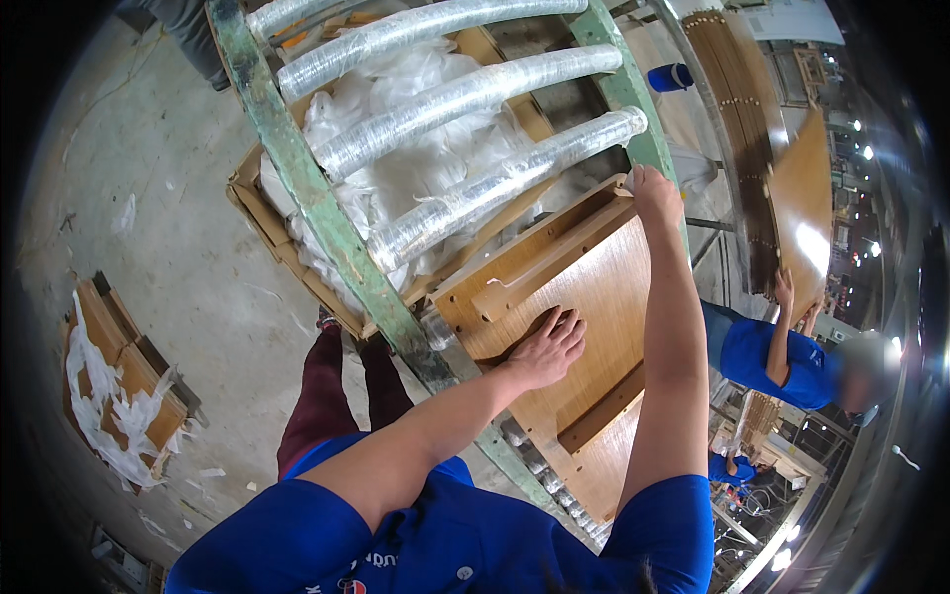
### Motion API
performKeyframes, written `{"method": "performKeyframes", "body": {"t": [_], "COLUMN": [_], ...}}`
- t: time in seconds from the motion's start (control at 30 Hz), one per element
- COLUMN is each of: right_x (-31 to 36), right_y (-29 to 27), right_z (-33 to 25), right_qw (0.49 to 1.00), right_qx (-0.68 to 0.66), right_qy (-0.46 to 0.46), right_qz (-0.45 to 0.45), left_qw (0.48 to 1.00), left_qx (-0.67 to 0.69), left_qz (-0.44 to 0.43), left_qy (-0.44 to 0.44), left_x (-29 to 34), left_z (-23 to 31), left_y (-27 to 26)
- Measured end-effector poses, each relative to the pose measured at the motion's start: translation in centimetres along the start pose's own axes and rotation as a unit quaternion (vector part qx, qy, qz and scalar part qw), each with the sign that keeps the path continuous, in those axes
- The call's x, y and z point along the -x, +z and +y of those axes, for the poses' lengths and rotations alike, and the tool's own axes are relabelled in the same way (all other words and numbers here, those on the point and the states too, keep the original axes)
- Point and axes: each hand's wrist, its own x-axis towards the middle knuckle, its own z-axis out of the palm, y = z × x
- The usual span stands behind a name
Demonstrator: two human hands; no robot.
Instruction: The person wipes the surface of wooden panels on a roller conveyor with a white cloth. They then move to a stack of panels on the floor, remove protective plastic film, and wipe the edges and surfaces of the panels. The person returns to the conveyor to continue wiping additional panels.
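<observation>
A light-brown wooden panel (584, 327) with holes along its edges lies on the roller stand in front of me. My left hand (549, 348) rests on its face, fingers slightly spread, holding nothing. At the panel's far right corner, my right hand (655, 196) is closed, with a small whitish bit at its fingertips that I cannot make out. A light-brown strip (554, 262) runs along the panel's far side, between the two hands. Nearer my body, a darker wooden batten (604, 408) lies across the panel.
Film-wrapped rollers (475, 111) span the stand's green frame (297, 148). Behind them sits a cardboard box (282, 252) of white wrapping. Flattened cardboard (124, 381) lies on the left floor. At right, a co-worker in blue (782, 356) handles a panel (804, 213) beside stacked boards (732, 109).
</observation>
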Motion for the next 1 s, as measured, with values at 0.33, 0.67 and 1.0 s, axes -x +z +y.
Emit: {"method": "performKeyframes", "body": {"t": [0.33,0.67,1.0], "right_x": [5.4,11.3,12.2], "right_y": [-0.3,-0.6,-0.6], "right_z": [-2.7,-6.3,-7.0], "right_qw": [0.996,0.986,0.988], "right_qx": [-0.063,-0.095,-0.078], "right_qy": [-0.063,-0.132,-0.125], "right_qz": [0.008,0.028,0.045], "left_qw": [0.999,0.999,1.000], "left_qx": [-0.022,-0.030,0.002], "left_qz": [-0.026,-0.014,-0.014], "left_qy": [0.007,-0.007,-0.003], "left_x": [0.1,0.4,0.7], "left_z": [-0.3,-0.1,0.0], "left_y": [-0.3,-0.1,-0.6]}}
